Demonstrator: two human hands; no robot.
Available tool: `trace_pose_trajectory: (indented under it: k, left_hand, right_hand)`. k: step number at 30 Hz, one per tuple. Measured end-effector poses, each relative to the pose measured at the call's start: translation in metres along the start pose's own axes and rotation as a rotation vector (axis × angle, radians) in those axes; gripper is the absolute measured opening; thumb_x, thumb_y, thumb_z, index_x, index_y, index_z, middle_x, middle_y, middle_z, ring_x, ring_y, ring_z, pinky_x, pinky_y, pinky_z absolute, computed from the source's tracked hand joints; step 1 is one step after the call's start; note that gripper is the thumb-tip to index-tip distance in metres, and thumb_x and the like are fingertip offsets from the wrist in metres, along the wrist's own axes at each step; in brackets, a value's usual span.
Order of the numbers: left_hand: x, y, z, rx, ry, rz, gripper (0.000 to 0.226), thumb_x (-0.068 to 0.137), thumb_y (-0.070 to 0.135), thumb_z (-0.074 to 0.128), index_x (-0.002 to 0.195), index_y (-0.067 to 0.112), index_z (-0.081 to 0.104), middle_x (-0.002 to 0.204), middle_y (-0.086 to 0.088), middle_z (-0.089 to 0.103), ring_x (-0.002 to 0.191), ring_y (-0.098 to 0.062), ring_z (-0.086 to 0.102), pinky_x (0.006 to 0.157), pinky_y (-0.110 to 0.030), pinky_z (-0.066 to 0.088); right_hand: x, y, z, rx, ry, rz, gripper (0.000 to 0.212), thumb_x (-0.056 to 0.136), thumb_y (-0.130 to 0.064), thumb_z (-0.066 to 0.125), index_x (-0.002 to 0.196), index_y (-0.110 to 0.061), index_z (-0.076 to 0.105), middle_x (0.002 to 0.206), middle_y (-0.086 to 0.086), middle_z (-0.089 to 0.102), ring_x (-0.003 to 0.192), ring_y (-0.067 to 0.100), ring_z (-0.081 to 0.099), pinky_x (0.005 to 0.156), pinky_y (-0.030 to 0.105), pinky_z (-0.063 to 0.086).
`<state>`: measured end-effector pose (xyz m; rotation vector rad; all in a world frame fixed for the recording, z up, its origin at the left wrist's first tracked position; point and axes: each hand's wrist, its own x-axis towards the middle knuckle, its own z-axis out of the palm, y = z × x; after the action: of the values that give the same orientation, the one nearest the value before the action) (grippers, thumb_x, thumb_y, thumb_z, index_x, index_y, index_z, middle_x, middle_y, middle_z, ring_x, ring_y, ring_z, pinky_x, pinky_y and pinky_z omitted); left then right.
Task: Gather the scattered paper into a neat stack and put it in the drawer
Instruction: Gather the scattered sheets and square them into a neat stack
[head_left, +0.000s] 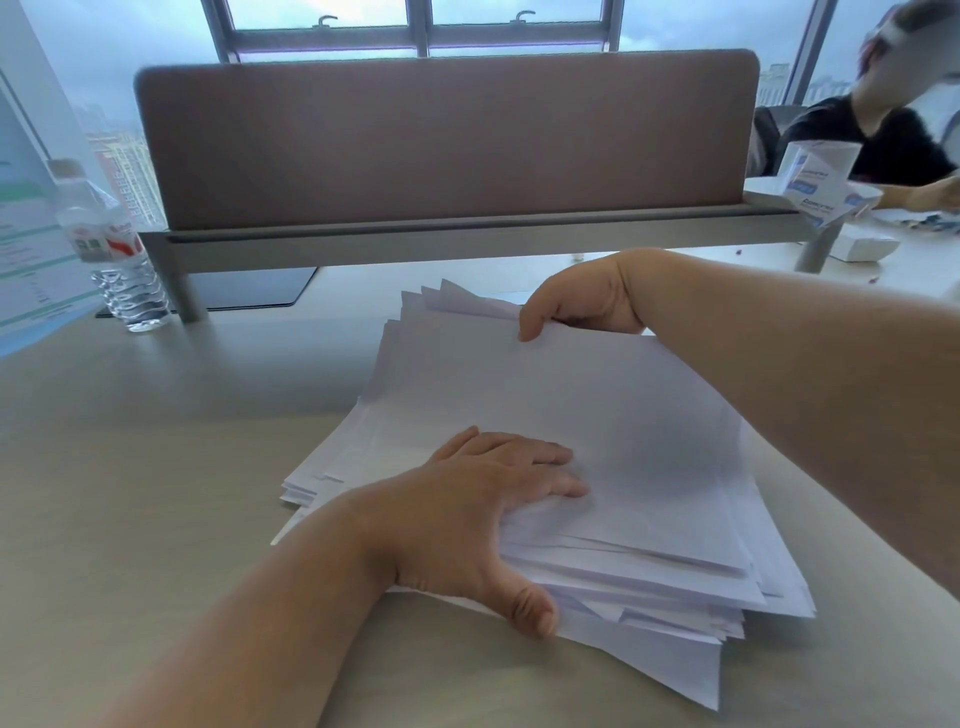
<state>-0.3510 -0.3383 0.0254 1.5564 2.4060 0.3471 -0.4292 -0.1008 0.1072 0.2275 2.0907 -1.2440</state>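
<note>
Two hands are on the paper (597, 415), a thick, ragged pile of white sheets lying on the pale desk (130, 467) right in front of the camera. Edges fan out at every corner, with sheets jutting past each other at the near right and at the far left, so this pile is anything but square.

Left hand (483, 514) lies on the near left part of the pile, fingers stretched fairly flat across the top sheet, thumb hooked down round the near edge and pressing against the side of the stack. Right hand (576, 301) is at the far edge, fingers curled over that edge and gripping it, thumb tip showing on top; the forearm crosses above the right side of the pile.

Beyond the paper, a brownish divider (447, 140) runs across the desk on a grey rail. At far left stands a clear bottle (114, 249) with a red and white label, upright beside a printed sheet (31, 234) that leans at the frame's edge. A dark mat (249, 288) lies under the rail. At upper right, another person (883, 135) in dark clothes sits at the next desk, with a white and blue box (821, 171) nearby.
</note>
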Motion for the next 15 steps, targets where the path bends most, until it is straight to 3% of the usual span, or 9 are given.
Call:
trace_pose_trajectory:
  k: [5, 8, 13, 15]
  left_hand:
    - [0.001, -0.003, 0.0, -0.001, -0.014, -0.002, 0.105, 0.066, 0.079, 0.078, 0.155, 0.053, 0.028, 0.165, 0.03, 0.015, 0.153, 0.001, 0.005, 0.128, -0.041, 0.01]
    - [0.001, -0.003, 0.001, 0.003, -0.014, -0.002, 0.106, 0.066, 0.079, 0.078, 0.156, 0.053, 0.028, 0.165, 0.03, 0.015, 0.152, 0.003, 0.005, 0.129, -0.04, 0.009]
    - [0.001, -0.002, 0.0, 0.0, 0.0, 0.0, 0.104, 0.068, 0.076, 0.079, 0.156, 0.05, 0.031, 0.166, 0.028, 0.016, 0.15, 0.007, 0.006, 0.129, -0.041, 0.006]
    - [0.001, -0.004, 0.002, 0.005, 0.012, 0.01, 0.104, 0.068, 0.077, 0.079, 0.156, 0.05, 0.031, 0.166, 0.028, 0.017, 0.15, 0.006, 0.006, 0.129, -0.041, 0.006]
  right_hand:
    - [-0.003, -0.003, 0.0, 0.114, -0.042, -0.089, 0.038, 0.078, -0.024, 0.057, 0.101, -0.006, 0.081, 0.105, 0.015, 0.075, 0.087, 0.03, 0.073, 0.084, 0.042, 0.061]
    - [-0.004, -0.005, 0.008, 0.107, -0.043, -0.088, 0.036, 0.076, -0.024, 0.059, 0.099, -0.007, 0.081, 0.104, 0.016, 0.075, 0.085, 0.031, 0.073, 0.08, 0.042, 0.062]
    - [-0.003, -0.005, 0.011, -0.095, 0.02, 0.037, 0.047, 0.081, -0.015, 0.066, 0.127, -0.004, 0.068, 0.122, 0.021, 0.07, 0.101, 0.036, 0.069, 0.096, 0.051, 0.055]
    - [-0.004, -0.004, 0.01, -0.208, 0.055, 0.094, 0.038, 0.088, -0.01, 0.065, 0.126, -0.004, 0.067, 0.12, 0.019, 0.072, 0.104, 0.037, 0.07, 0.102, 0.054, 0.052]
